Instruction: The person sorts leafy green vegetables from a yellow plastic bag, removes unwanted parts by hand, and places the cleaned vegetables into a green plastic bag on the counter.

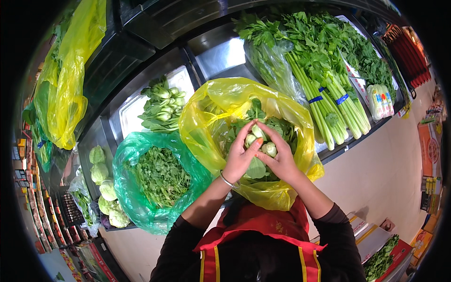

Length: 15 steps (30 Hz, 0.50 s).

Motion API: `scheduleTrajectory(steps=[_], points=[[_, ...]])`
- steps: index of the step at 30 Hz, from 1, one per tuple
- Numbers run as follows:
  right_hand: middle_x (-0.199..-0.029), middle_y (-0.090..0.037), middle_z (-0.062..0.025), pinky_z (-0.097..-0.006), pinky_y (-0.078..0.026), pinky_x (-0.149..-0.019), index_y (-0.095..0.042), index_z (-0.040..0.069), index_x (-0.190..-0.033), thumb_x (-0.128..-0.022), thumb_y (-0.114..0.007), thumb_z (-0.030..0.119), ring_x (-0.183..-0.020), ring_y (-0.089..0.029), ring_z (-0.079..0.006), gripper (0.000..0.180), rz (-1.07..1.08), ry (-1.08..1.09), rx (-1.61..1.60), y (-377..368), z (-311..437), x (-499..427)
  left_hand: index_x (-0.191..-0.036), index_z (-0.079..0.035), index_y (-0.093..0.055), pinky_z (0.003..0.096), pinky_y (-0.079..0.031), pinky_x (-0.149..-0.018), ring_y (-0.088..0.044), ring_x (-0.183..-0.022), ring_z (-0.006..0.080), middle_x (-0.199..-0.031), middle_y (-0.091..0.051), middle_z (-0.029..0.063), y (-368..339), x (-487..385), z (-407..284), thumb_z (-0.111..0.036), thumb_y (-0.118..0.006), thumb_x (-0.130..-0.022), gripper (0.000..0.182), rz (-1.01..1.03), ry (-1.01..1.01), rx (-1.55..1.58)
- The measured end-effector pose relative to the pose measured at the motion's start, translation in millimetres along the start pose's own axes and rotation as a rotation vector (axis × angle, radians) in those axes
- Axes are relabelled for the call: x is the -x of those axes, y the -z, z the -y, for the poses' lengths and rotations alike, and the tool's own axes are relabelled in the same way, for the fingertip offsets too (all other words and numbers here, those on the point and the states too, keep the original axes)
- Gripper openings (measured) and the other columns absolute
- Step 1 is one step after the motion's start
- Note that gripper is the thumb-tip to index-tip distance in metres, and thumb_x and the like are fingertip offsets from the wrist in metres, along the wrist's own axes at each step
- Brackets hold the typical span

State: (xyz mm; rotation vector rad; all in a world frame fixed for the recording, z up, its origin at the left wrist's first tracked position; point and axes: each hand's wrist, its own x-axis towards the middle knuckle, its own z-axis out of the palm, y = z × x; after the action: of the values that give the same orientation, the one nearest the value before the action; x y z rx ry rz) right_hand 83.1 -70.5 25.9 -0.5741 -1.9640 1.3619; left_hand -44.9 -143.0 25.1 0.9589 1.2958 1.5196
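Both my hands meet over an open yellow plastic bag [246, 86] of leafy greens. Between the fingertips of my left hand [240, 151] and my right hand [280, 153] is a small head of bok choy [259, 131]. The thumbs come close together below it, and its far side is partly hidden by fingers. Another pale bok choy base [270, 149] shows beside my right thumb; whether that hand touches it is unclear. Loose green leaves [256, 169] lie in the bag under my wrists.
At left a green plastic bag [123, 176] holds leafy herbs, with pale cabbages [99, 172] beyond it. A bok choy pile [164, 105] lies on the metal display shelf [215, 63]. Celery bunches with blue bands [338, 105] lie to the right. A yellow bag [72, 70] hangs upper left.
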Motion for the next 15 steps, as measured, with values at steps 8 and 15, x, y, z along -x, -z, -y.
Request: scheduleTrajectory(steps=[8, 15], points=[[-0.127, -0.053, -0.0162, -0.033, -0.042, -0.096, -0.042, 0.004, -0.133, -0.064, -0.082, 0.009, -0.115, -0.054, -0.0242, 0.08, -0.074, -0.116, -0.04, -4, -1, -1, -0.126, -0.005, -0.05, 0.0309, -0.041, -0.093, -0.05, -0.11, 0.0205, -0.116, -0.051, 0.0117, -8, -7, -19, -0.009, -0.063, -0.085, 0.044, -0.095, -0.19, -0.413], [-0.122, -0.057, -0.0098, -0.0301, -0.04, -0.096, -0.048, 0.002, -0.128, -0.063, -0.083, 0.009, -0.111, -0.052, -0.016, 0.075, 0.036, -0.266, -0.112, 3, 7, 5, -0.091, -0.001, -0.062, 0.0277, -0.048, -0.059, -0.059, -0.066, 0.0213, -0.083, -0.057, 0.0096, 12, -24, -21, -0.007, -0.062, -0.084, 0.009, -0.13, -0.506, -0.822]])
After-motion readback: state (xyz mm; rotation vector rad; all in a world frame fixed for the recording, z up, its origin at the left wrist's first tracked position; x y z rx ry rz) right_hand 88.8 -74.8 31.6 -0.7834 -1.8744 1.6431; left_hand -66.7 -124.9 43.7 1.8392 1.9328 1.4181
